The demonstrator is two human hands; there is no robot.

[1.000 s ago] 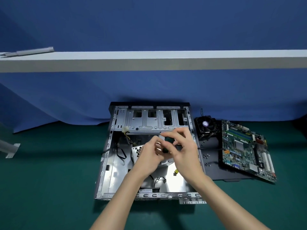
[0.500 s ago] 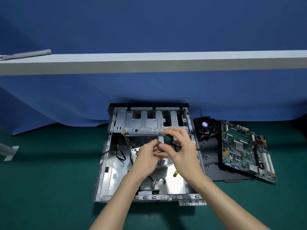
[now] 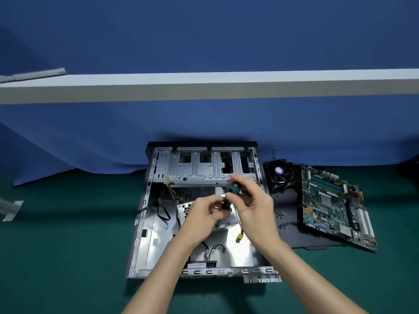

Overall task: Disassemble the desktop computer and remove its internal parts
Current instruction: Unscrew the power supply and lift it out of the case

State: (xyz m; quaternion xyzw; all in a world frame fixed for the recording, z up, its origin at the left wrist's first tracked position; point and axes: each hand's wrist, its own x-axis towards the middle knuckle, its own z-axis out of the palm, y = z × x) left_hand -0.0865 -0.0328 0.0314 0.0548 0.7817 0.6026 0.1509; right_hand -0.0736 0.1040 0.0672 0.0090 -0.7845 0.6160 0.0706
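Observation:
The open metal computer case (image 3: 156, 236) lies flat on the green mat. Inside it sits a perforated silver power supply box (image 3: 184, 208), partly hidden by my hands. My right hand (image 3: 254, 207) grips the green and black handle of a screwdriver (image 3: 233, 189) held nearly upright above the box. My left hand (image 3: 204, 214) pinches the lower part of the screwdriver by its shaft. Loose cables (image 3: 170, 191) and a yellow connector (image 3: 239, 236) lie in the case.
To the right lie a green motherboard (image 3: 333, 205) on a dark side panel (image 3: 290, 225), a black cooler fan (image 3: 280, 174) and several small screws (image 3: 281, 215). A white shelf (image 3: 204, 87) runs across above. A grey bracket (image 3: 10, 208) sits at far left.
My right hand has turned on the screwdriver handle and the tool stands more upright. My left hand has stayed at the shaft. The view has tilted slightly.

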